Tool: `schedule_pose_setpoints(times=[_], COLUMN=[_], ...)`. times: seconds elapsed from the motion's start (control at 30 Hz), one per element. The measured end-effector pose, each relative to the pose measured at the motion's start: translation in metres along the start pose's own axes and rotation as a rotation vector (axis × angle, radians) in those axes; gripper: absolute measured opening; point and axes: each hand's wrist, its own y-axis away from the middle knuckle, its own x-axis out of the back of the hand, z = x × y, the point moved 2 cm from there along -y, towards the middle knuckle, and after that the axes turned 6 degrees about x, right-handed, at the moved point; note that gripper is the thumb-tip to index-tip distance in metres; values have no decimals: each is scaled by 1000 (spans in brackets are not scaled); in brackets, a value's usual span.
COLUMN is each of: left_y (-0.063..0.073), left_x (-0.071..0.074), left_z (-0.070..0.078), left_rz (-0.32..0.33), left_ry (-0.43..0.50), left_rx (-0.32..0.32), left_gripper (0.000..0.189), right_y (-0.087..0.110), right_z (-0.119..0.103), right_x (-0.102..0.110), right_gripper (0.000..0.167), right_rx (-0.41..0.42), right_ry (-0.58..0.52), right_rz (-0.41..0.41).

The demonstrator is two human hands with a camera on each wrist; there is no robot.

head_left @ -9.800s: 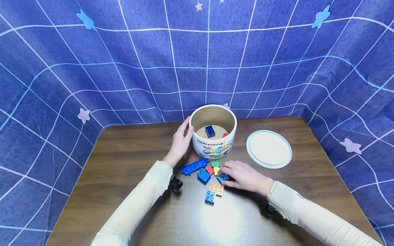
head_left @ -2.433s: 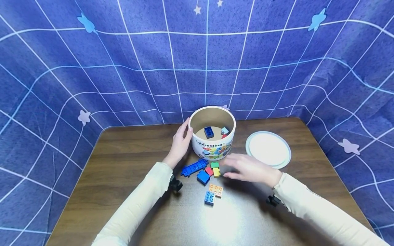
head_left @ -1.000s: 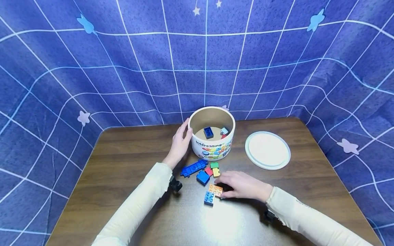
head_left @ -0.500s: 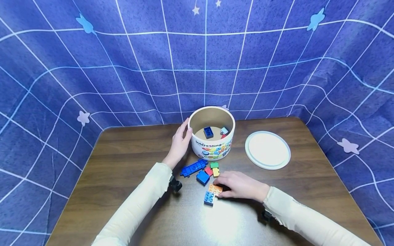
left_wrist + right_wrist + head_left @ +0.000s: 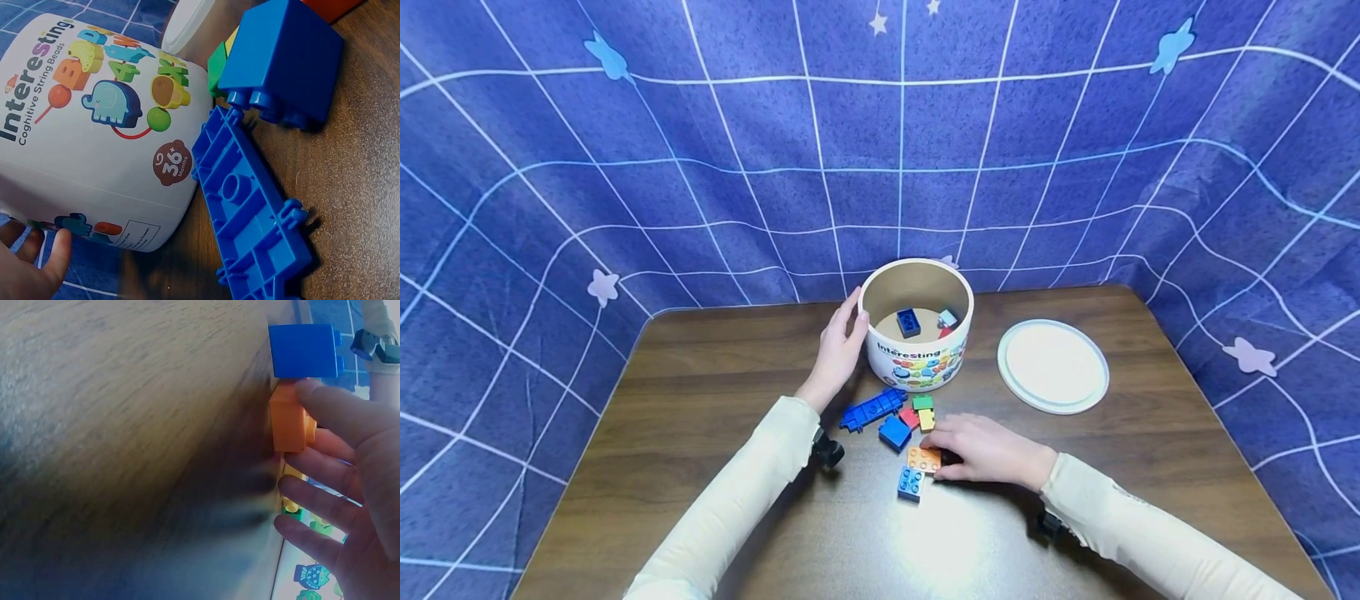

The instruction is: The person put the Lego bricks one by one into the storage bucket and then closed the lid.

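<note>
My left hand (image 5: 835,350) rests with its fingers fairly straight against the outer left side of a white round tub (image 5: 917,367); the left wrist view shows fingertips (image 5: 59,253) touching its printed wall. With thumb and fingers, my right hand (image 5: 988,450) pinches an orange toy building brick (image 5: 922,457) low on the table. A blue studded brick (image 5: 911,483) sits beside it, nearer me; the right wrist view shows the thumb (image 5: 319,400) on the orange brick. Inside the tub lie a dark blue brick (image 5: 908,322), a pale blue piece (image 5: 947,318) and a partly hidden red piece (image 5: 945,332).
Between tub and hands lie a long blue chassis-like piece (image 5: 874,408), a larger blue brick (image 5: 895,432), and small red (image 5: 909,417), green and yellow (image 5: 927,420) pieces. A white round lid (image 5: 1052,367) lies at right. Blue patterned cloth (image 5: 902,125) surrounds the wooden table.
A pale blue piece now lies in the tub, and the blue brick once under my right hand is gone from the table. My right hand has come to the orange brick, which has shifted slightly.
</note>
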Motion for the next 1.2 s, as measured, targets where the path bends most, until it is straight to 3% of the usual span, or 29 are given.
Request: schedule_pose_setpoints(times=[0.8,1.2], left_y=[0,0], left_x=[0,1], left_z=[-1,-1], left_rz=[10,15], left_ry=[-7,4], left_rx=[-25,-31], left_gripper=[55,56], right_y=[10,13], right_z=[19,21], right_x=[12,40], right_gripper=[30,27], right_rx=[-4,2], right_ry=[39,58], right_rz=[81,146])
